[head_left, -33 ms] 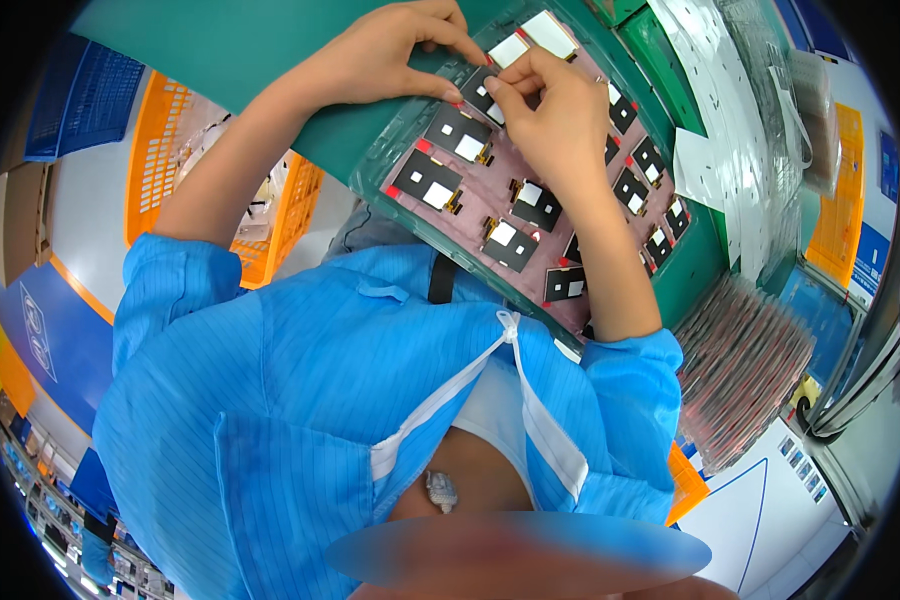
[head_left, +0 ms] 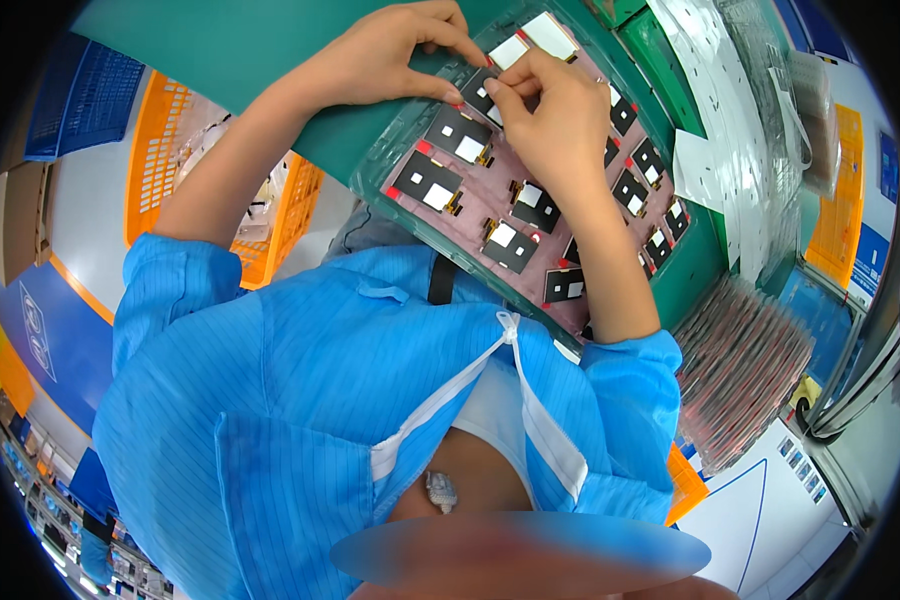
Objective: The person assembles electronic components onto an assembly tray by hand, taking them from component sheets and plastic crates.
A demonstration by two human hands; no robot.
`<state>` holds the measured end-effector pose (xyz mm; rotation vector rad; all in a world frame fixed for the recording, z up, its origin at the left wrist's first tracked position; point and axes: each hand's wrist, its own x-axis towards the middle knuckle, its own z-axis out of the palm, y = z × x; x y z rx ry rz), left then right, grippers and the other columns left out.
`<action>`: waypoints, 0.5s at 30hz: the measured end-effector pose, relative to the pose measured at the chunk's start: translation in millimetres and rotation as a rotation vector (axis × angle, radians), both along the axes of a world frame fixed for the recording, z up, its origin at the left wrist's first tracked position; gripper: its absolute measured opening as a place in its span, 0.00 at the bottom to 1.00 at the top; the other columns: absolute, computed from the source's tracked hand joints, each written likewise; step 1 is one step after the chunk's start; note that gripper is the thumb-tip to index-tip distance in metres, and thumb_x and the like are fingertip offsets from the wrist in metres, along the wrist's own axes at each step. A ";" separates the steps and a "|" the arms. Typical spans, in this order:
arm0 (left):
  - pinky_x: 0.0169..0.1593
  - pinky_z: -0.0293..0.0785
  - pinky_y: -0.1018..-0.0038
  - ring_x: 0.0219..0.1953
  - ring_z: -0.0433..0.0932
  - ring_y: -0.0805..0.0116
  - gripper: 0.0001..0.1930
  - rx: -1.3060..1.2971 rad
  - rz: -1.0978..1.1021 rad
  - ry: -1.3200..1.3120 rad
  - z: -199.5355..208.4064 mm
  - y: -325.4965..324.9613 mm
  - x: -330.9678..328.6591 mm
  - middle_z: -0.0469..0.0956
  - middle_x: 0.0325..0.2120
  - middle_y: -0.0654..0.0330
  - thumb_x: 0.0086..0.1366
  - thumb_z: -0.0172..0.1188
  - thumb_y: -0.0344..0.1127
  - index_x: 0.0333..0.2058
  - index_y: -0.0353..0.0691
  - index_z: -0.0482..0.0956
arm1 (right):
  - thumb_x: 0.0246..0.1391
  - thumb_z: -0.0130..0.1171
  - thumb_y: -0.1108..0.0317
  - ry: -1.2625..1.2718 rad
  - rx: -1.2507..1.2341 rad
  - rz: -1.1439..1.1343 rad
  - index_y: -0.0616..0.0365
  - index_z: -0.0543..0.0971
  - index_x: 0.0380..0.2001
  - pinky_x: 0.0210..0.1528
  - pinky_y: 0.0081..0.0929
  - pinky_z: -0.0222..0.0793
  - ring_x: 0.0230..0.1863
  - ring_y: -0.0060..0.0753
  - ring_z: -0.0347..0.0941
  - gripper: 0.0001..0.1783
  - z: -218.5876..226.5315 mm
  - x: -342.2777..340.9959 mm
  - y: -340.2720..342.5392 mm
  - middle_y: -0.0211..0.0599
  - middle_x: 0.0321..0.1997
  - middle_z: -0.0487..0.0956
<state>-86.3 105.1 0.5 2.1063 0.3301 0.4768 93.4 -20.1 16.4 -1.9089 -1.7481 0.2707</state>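
Observation:
A clear plastic tray (head_left: 370, 165) with a pink lining holds several flat black panels (head_left: 430, 180) that have white squares, thin tails and red corner tabs. At the tray's far left side, the thumb and forefinger of my left hand (head_left: 390, 50) span one black panel (head_left: 478, 92), their tips at its two red tabs. Over that same panel my right hand (head_left: 560, 120) is closed in a pinch, thumb and forefinger close together. Whatever lies between those fingertips is hidden. Two larger white pieces (head_left: 550, 35) lie just beyond my right hand.
The tray rests on a green work surface (head_left: 220, 50). An orange basket (head_left: 280, 235) stands to the left, a blue one (head_left: 85, 95) beyond it. White perforated strips (head_left: 705, 90) lie along the right, with a tall stack of thin trays (head_left: 745, 370) nearer me.

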 end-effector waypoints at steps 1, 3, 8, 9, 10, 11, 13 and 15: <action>0.49 0.70 0.69 0.44 0.75 0.59 0.19 -0.007 0.003 -0.009 0.0 0.0 0.5 0.76 0.38 0.56 0.49 0.73 0.33 0.42 0.39 0.83 | 0.44 0.67 0.64 -0.132 0.058 0.030 0.52 0.79 0.22 0.42 0.37 0.59 0.29 0.36 0.74 0.07 0.6 -1.3 -0.5 0.27 0.20 0.78; 0.49 0.70 0.69 0.44 0.75 0.59 0.19 -0.013 0.006 -0.017 -2.3 -1.8 0.6 0.76 0.38 0.56 0.49 0.73 0.32 0.42 0.39 0.83 | 0.44 0.68 0.64 -0.199 0.050 0.042 0.52 0.78 0.24 0.42 0.38 0.59 0.32 0.37 0.73 0.08 3.0 -5.0 -0.4 0.29 0.23 0.78; 0.43 0.68 0.74 0.39 0.71 0.69 0.22 0.040 0.025 -0.004 -8.9 -4.6 1.5 0.72 0.36 0.65 0.47 0.73 0.33 0.44 0.42 0.83 | 0.42 0.70 0.61 -0.400 0.023 0.058 0.52 0.79 0.29 0.40 0.38 0.60 0.39 0.37 0.73 0.13 4.6 -10.7 -0.3 0.32 0.33 0.79; 0.43 0.68 0.74 0.39 0.71 0.69 0.22 0.044 0.024 -0.006 -8.9 -4.0 1.7 0.72 0.36 0.65 0.47 0.73 0.33 0.44 0.42 0.83 | 0.42 0.70 0.61 -0.403 0.026 0.057 0.52 0.79 0.29 0.40 0.38 0.60 0.39 0.37 0.73 0.13 4.2 -11.7 -0.3 0.32 0.33 0.79; 0.43 0.68 0.74 0.39 0.71 0.69 0.22 0.058 0.032 0.010 -8.5 -2.8 2.0 0.72 0.36 0.65 0.47 0.73 0.33 0.44 0.43 0.83 | 0.42 0.70 0.60 -0.461 0.065 0.051 0.52 0.80 0.29 0.40 0.37 0.61 0.39 0.37 0.73 0.13 3.9 -12.8 0.0 0.32 0.33 0.78; 0.43 0.68 0.74 0.38 0.71 0.69 0.22 0.070 0.042 0.030 -8.7 -2.8 1.3 0.72 0.36 0.64 0.47 0.73 0.33 0.45 0.44 0.84 | 0.41 0.71 0.59 -0.515 0.103 0.047 0.52 0.81 0.29 0.40 0.37 0.61 0.39 0.37 0.73 0.13 3.3 -13.8 -0.6 0.32 0.33 0.78; 0.43 0.68 0.73 0.39 0.71 0.68 0.22 0.090 0.033 0.036 -7.1 0.0 1.1 0.72 0.36 0.64 0.47 0.73 0.33 0.45 0.44 0.83 | 0.41 0.71 0.58 -0.471 0.109 0.036 0.51 0.82 0.28 0.40 0.37 0.61 0.39 0.37 0.73 0.12 6.3 -10.3 -0.1 0.32 0.32 0.77; 0.44 0.68 0.73 0.40 0.72 0.68 0.23 0.123 0.008 0.028 -4.1 1.6 6.8 0.72 0.36 0.64 0.47 0.73 0.32 0.45 0.44 0.83 | 0.40 0.71 0.57 -0.440 0.124 0.006 0.51 0.83 0.26 0.40 0.37 0.62 0.39 0.37 0.73 0.12 9.6 -3.5 -1.9 0.32 0.31 0.76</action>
